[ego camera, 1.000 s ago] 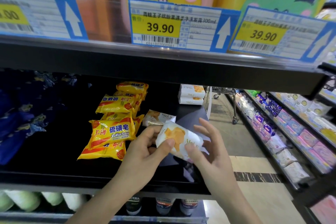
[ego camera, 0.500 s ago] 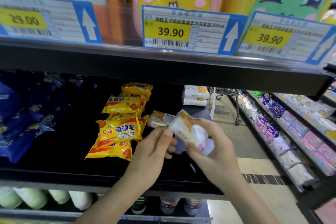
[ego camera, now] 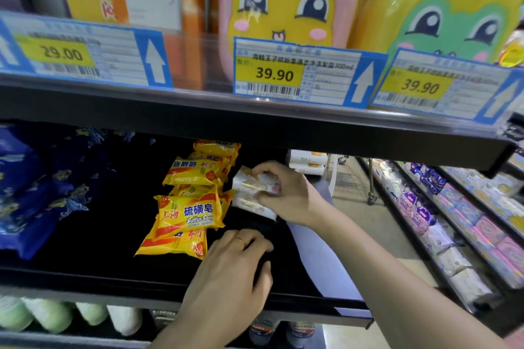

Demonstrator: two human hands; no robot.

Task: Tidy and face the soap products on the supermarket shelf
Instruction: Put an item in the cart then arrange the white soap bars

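My right hand (ego camera: 286,193) grips a white wrapped soap bar (ego camera: 251,182) and holds it on top of another white soap bar (ego camera: 249,205) lying on the black shelf (ego camera: 113,272). My left hand (ego camera: 235,266) rests lower down near the shelf's front, fingers loosely curled on the dark surface, holding nothing. Left of the white bars stand yellow sulfur soap packets (ego camera: 188,214) stacked in a leaning row running to the back. Two white soap boxes (ego camera: 307,163) sit stacked at the back right.
Dark blue packs (ego camera: 31,193) fill the shelf's left side. The shelf above carries price tags (ego camera: 295,73) and cartoon-faced bottles (ego camera: 286,5). Pale bottles (ego camera: 56,317) stand on the shelf below. To the right runs an aisle with a second shelving unit (ego camera: 453,215).
My right hand has carried the white soap bar back into the shelf onto the other bar. My left hand has let go of it and dropped to the shelf's front.
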